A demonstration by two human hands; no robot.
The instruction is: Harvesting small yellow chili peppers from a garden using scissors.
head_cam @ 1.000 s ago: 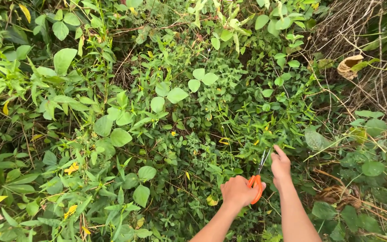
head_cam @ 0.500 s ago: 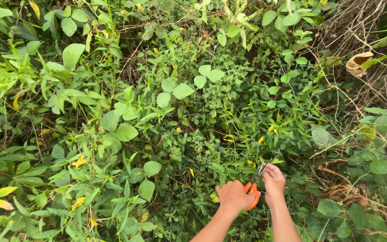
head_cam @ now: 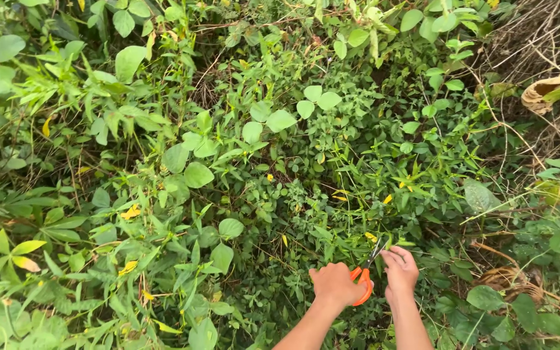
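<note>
My left hand (head_cam: pixel 333 285) grips scissors (head_cam: pixel 362 283) with orange handles, low in the view and right of centre. Their thin metal blades (head_cam: pixel 376 251) point up and slightly right into dense green weeds (head_cam: pixel 332 194). My right hand (head_cam: pixel 400 269) sits just right of the blades. Its fingers are curled around thin green stems (head_cam: pixel 390 245) at the blade tips. Both forearms rise from the bottom edge.
Thick leafy undergrowth fills the ground, with broad round leaves (head_cam: pixel 280 120) at the centre and small yellow leaves scattered about. Dry brown twigs and a curled dead leaf (head_cam: pixel 539 94) lie at the upper right. Grassy blades (head_cam: pixel 46 97) crowd the left.
Both hands have drawn down and closer together. My right hand, which had its fingers stretched out up beside the blades, now curls around stems. The view has shifted, so the plants sit lower right.
</note>
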